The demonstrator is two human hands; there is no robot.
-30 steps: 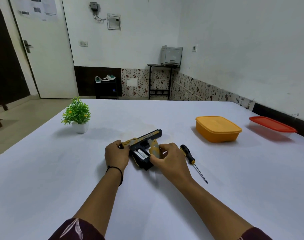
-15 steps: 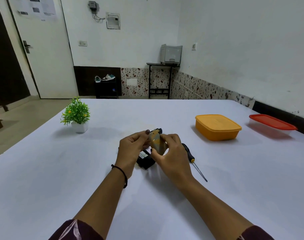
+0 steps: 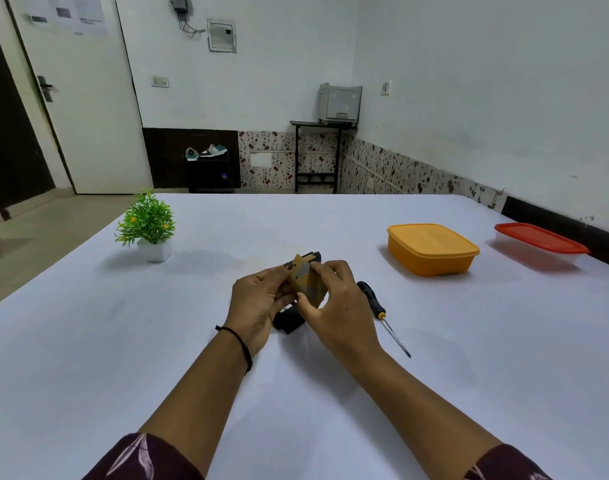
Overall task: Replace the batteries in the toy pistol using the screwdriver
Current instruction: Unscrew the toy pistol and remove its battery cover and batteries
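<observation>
Gold cover (image 3: 306, 280) now pinched by both hands above pistol (image 3: 289, 320).

Both forearms reach forward, the left hand (image 3: 261, 301) and right hand (image 3: 337, 306) curled together, fingertips pinching.

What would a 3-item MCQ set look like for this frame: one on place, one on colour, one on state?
1. Where is the screwdriver?
A. in the left hand
B. on the table, right of the hands
C. on the orange box

2. What colour is the lid of the far-right clear container?
A. red
B. green
C. blue

3. What is the state of the tan cover panel?
A. lying flat on the table
B. pinched between both hands over the toy pistol
C. inside a container

Key: 1 B, it lies untouched on the table beside the right hand. 2 A, the lid is plainly red. 3 B, left hand and right-hand fingers hold it above the toy pistol.
</observation>
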